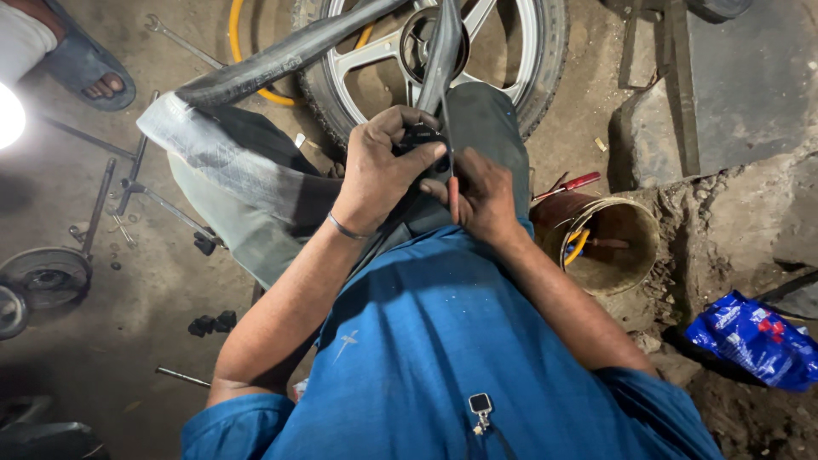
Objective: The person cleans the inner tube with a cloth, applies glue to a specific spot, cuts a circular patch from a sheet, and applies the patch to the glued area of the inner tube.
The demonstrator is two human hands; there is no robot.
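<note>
My left hand [383, 166] is closed over a black rubber inner tube [281, 61] where it crosses my lap, thumb pressing a small dark part on it. My right hand [481, 198] grips the same tube just beside it, fingers curled around the strip. The tube loops up and left over my knee and up toward a motorcycle wheel [528, 51] with silver spokes standing on the ground ahead. A thin metal bangle sits on my left wrist.
A round tin [635, 255] with tools and a red-handled tool [575, 183] stands at the right. A blue plastic packet [754, 336] lies on rubble. Spanners, rods and a metal disc [43, 274] lie at left. Another person's sandalled foot [89, 72] is top left.
</note>
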